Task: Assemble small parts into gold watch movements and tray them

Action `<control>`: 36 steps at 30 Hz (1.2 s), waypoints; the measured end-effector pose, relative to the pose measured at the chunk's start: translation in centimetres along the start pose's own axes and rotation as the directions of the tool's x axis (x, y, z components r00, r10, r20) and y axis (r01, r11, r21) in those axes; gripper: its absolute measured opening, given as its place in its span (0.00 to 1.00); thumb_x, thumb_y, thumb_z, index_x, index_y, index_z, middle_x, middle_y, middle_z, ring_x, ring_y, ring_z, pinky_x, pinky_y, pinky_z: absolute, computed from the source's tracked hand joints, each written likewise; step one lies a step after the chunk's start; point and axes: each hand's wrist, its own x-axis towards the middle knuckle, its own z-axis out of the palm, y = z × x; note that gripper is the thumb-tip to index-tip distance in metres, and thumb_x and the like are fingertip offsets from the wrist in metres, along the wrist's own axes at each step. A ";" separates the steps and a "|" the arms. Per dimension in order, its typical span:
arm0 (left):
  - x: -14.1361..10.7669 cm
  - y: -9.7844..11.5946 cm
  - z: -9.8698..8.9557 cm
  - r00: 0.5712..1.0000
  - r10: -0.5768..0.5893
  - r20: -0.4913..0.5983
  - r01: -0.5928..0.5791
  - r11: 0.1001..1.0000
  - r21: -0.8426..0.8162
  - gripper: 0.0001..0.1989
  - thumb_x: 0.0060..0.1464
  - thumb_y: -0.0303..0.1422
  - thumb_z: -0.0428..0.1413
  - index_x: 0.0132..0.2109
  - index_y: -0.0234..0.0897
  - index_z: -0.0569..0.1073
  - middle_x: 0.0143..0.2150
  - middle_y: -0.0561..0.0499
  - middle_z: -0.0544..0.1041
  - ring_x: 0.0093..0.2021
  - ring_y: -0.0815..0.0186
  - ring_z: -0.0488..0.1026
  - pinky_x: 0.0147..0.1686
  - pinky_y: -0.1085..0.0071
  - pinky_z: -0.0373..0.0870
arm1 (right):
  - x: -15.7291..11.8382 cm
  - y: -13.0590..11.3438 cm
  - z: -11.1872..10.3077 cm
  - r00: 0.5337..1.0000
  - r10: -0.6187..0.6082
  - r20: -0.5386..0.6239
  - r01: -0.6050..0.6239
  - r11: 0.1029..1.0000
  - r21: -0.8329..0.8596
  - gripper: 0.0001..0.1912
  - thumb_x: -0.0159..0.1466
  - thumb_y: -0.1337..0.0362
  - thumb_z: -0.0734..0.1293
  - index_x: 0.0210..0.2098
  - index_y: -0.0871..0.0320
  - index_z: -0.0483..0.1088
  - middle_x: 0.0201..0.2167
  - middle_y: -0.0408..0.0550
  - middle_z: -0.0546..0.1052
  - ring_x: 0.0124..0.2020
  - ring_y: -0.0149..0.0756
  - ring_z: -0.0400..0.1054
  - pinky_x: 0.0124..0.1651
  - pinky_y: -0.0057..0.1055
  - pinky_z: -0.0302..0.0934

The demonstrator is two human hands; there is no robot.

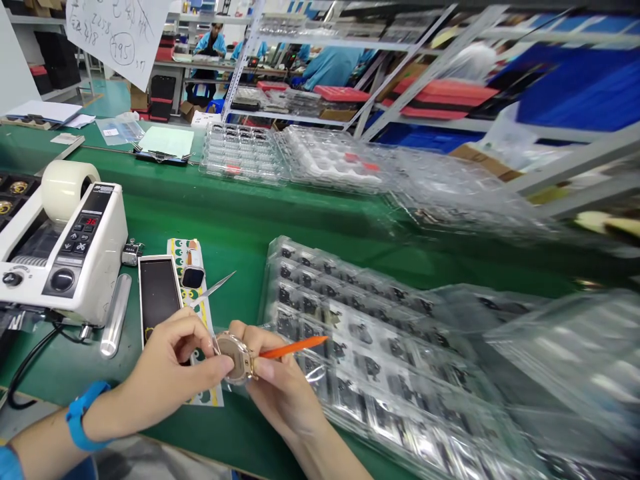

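A round gold-coloured watch case point(235, 358) sits between my hands, its back facing up and toward me. My left hand point(175, 360) pinches it between thumb and fingers. My right hand point(280, 387) grips a slim orange stick point(295, 347) with its tip pointing right, and its fingers touch the watch's far edge. Just above my hands, steel tweezers point(213, 288) lie on a sheet of yellow-and-green printed stickers point(181, 251), next to a square smartwatch point(193, 275). A black rectangular panel in a pale frame point(159, 290) lies partly under my left hand.
A white electronic tape dispenser point(70, 247) with a tape roll stands left, beside a steel cylinder point(115, 315). Stacked transparent plastic trays point(350, 320) fill the right of the green mat point(240, 227). Shelves and co-workers in blue stand behind.
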 end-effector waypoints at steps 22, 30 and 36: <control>-0.3 -0.4 -0.2 0.971 0.204 -0.123 -0.217 0.971 -0.099 0.06 0.52 0.29 0.60 0.28 0.36 0.71 0.26 0.54 0.67 0.26 0.71 0.64 0.26 0.74 0.61 | 0.4 -0.2 0.0 0.990 0.118 -0.073 -0.128 0.979 -0.156 0.18 0.54 0.49 0.75 0.23 0.57 0.73 0.19 0.39 0.60 0.21 0.27 0.45 0.24 0.28 0.45; -0.3 -0.7 -0.5 0.986 0.167 0.023 -0.168 0.986 0.010 0.12 0.50 0.28 0.61 0.44 0.40 0.82 0.30 0.53 0.64 0.26 0.72 0.61 0.23 0.75 0.58 | 0.0 0.0 -0.3 0.980 0.191 -0.054 -0.196 0.975 -0.109 0.19 0.52 0.50 0.76 0.23 0.58 0.71 0.20 0.39 0.61 0.23 0.28 0.50 0.27 0.27 0.46; -0.3 -0.3 -0.3 0.991 0.130 0.034 -0.132 0.989 0.063 0.12 0.47 0.27 0.62 0.42 0.37 0.77 0.30 0.54 0.67 0.25 0.72 0.59 0.22 0.75 0.56 | 0.2 0.6 -0.7 0.963 0.267 -0.045 -0.270 0.960 -0.075 0.19 0.52 0.50 0.76 0.24 0.58 0.69 0.16 0.36 0.56 0.21 0.28 0.47 0.27 0.27 0.46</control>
